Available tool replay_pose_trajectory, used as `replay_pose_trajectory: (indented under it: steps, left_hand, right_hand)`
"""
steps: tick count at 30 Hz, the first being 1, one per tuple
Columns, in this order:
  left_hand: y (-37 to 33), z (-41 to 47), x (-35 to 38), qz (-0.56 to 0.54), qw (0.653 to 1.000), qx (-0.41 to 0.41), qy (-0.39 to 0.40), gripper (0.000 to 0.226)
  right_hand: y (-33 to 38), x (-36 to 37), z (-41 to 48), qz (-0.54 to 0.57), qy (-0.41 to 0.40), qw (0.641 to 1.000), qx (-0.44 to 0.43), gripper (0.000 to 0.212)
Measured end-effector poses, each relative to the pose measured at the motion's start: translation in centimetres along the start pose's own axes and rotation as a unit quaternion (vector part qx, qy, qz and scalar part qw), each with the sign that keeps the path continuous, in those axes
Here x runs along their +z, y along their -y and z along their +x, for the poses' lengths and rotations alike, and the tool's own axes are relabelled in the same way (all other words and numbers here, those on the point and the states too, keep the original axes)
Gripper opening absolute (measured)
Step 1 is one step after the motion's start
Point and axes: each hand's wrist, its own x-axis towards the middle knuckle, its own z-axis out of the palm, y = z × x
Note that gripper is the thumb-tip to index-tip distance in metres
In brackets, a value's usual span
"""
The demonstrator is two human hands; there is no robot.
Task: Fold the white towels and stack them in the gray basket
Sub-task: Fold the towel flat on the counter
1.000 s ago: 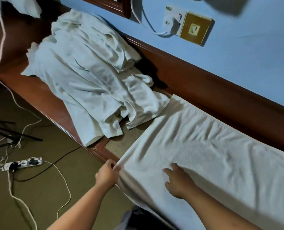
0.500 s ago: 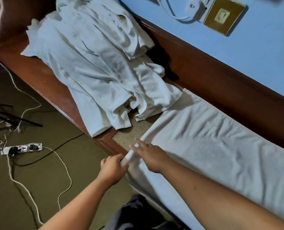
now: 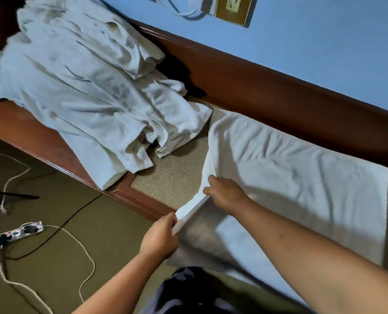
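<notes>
The left hand [image 3: 160, 236] and right hand [image 3: 224, 193] both pinch the raised short edge of the white towel [image 3: 290, 173], whose length stretches from them toward 3 o'clock.

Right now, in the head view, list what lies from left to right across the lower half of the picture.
Power strip → left hand → right hand → white towel, whose left edge both hands grip and which spreads out to the right.

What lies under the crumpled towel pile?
The towel pile rests on the brown wooden ledge, its near corner overlapping the tan inset panel. Anything else beneath the cloth is covered.
</notes>
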Motion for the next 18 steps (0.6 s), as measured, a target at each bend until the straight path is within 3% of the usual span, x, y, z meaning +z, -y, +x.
replay_pose_trajectory:
  steps: [4,8,11,13,15,16,18]
  left_hand:
    - [-5.9,-2.2,3.1,0.034,0.997,0.049,0.048,0.014]
    - [-11.0,-5.2,7.5,0.038,0.991,0.083,0.094,0.015]
    - [-13.7,-8.2,11.2,-0.04,0.96,0.149,0.233,0.019]
    - [-13.5,-9.4,13.2,-0.051,0.944,0.138,0.296,0.019]
    - [-11.7,-9.6,14.3,-0.047,0.973,0.062,0.219,0.01]
    - [-10.7,-9.3,14.5,-0.063,0.986,-0.016,0.15,0.015]
    - [-8.8,-8.1,14.1,-0.122,0.975,-0.183,0.027,0.038]
  right_hand:
    - [-3.1,1.8,-6.6,0.043,-0.01,0.993,0.109,0.019]
    - [-5.4,4.4,-13.9,0.157,-0.034,0.962,0.222,0.023]
    - [-6.3,7.7,-19.9,0.108,-0.049,0.945,0.305,0.016]
    - [-6.2,10.3,-23.3,0.067,-0.027,0.933,0.352,0.035]
    - [-5.3,11.9,-26.3,0.092,-0.01,0.915,0.393,0.049]
    - [-4.7,12.7,-27.2,0.115,0.005,0.905,0.411,0.046]
    - [-2.9,13.7,-28.3,0.161,0.019,0.887,0.431,0.034]
